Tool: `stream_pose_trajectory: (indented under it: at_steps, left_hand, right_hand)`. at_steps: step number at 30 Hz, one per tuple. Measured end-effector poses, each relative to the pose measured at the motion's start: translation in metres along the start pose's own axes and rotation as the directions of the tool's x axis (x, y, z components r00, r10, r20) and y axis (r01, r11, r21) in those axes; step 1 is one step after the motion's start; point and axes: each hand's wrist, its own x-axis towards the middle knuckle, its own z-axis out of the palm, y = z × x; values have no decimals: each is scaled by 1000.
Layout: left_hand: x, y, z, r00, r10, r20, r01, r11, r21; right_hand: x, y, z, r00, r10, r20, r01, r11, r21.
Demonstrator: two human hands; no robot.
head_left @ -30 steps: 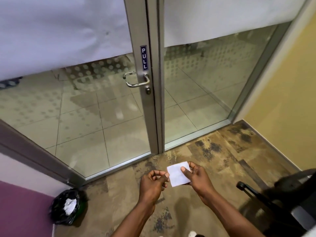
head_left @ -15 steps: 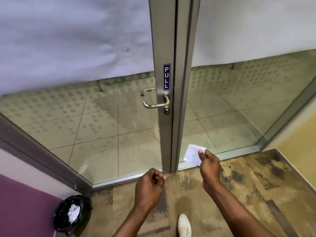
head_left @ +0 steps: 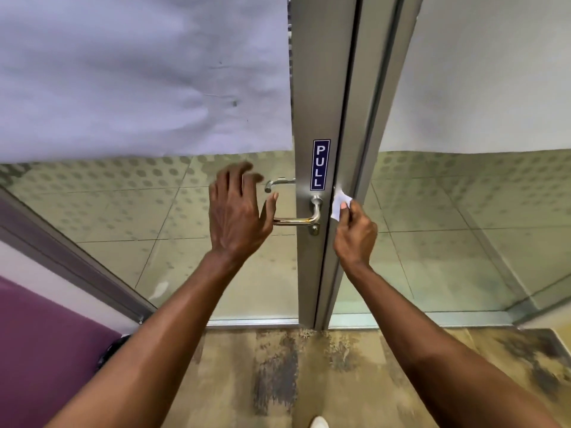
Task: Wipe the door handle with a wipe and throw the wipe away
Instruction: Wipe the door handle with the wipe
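Observation:
A shiny metal door handle (head_left: 304, 218) juts left from the grey door frame (head_left: 321, 88), just under a blue PULL sticker (head_left: 320, 164). My left hand (head_left: 236, 214) hovers open with spread fingers in front of the handle's left end, hiding part of it. My right hand (head_left: 355, 234) pinches a small white wipe (head_left: 339, 205) at the frame's right edge, level with the handle's base. A second handle (head_left: 278, 183) shows behind the glass.
Glass panels (head_left: 463, 227) with white covering above flank the frame. A purple wall (head_left: 46, 350) stands at lower left, with a dark bin edge (head_left: 114, 345) beside my left forearm. My white shoe tip (head_left: 318, 423) is on the mottled floor (head_left: 278, 381).
I have stepped closer to the door. Both hands rose from near the floor line up to handle height, the left one opening, the right still holding the wipe.

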Motion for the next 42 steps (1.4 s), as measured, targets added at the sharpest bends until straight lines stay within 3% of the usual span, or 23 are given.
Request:
stream_pose_trajectory:
  at_steps: [3, 5, 11, 17, 24, 28, 35, 42]
  left_hand:
    - [34, -14, 8, 994, 82, -68, -79, 996, 48]
    - [49, -26, 10, 988, 136, -68, -132, 989, 64]
    - [69, -67, 22, 979, 193, -72, -185, 977, 110]
    - [75, -104, 33, 976, 217, -22, -212, 968, 131]
    - [79, -124, 39, 963, 268, 7, -266, 956, 122]
    - [79, -126, 41, 963, 270, 2, -268, 955, 127]
    - [79, -127, 46, 964, 264, -3, -261, 956, 135]
    - [79, -125, 50, 970, 241, -5, -239, 962, 130]
  right_hand:
    - [-8, -2, 19, 979, -206, 6, 206, 977, -57]
    - [-19, 4, 30, 931, -353, 95, 359, 932, -51]
    - [-32, 31, 39, 816, -484, 317, 554, 811, -189]
    - [-51, 33, 38, 844, -448, 295, 520, 817, -248]
    - [-87, -11, 83, 879, -431, 206, 477, 793, -378]
    - [-100, -37, 104, 854, -444, 271, 520, 744, -419]
    - [-103, -66, 118, 839, -343, 422, 533, 669, -517]
    - [-99, -54, 99, 739, -408, 536, 664, 577, -476]
